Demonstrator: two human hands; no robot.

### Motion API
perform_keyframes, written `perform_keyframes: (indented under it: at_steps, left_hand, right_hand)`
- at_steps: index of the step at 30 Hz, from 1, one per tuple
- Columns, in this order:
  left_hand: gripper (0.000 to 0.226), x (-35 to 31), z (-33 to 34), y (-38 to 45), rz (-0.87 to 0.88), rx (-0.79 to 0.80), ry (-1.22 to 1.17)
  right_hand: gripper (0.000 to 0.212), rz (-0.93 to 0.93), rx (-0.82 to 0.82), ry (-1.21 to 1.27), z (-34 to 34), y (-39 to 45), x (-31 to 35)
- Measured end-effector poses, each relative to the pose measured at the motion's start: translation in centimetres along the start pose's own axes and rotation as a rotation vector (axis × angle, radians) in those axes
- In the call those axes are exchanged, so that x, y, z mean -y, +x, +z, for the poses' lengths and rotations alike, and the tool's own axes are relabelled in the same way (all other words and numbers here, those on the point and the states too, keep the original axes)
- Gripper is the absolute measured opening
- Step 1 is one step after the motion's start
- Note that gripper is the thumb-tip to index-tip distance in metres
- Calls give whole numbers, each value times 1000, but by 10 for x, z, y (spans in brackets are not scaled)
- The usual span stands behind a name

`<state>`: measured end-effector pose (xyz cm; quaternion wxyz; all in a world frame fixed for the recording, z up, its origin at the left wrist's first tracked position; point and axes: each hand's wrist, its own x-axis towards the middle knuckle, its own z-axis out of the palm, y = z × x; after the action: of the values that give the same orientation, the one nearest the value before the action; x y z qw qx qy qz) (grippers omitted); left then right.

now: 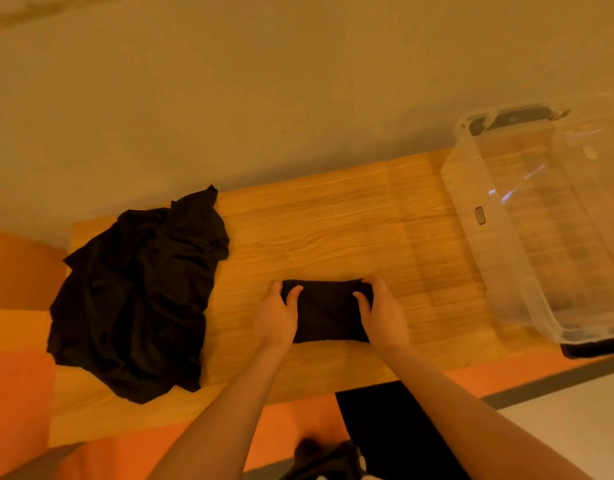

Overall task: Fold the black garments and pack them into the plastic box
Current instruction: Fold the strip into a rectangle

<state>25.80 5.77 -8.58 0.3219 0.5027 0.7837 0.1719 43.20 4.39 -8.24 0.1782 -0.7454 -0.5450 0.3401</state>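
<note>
A crumpled heap of black cloth garments sprawls over the left end of the light wooden bench. Centre stage, left hand and right hand pinch the ends of a small folded black garment, fingers curled around it. Far right sits the clear plastic box, well apart.

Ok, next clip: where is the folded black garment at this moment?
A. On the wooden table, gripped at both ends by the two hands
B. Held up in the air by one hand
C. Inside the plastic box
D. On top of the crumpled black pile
A: the folded black garment lies flat on the wooden table, with the left hand and right hand each gripping one end; the plastic box looks empty.
</note>
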Motion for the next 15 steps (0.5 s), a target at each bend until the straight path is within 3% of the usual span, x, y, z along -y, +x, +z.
perform_keyframes:
  at_steps: [5,15]
  left_hand:
    - [39,-4,-3,-5,-27,-18,36]
    - [31,9,-4,-4,33,9,7]
  right_hand:
    - [38,36,-46,-32,0,1,-3]
    - [29,-103,-44,-94,-5,15,11]
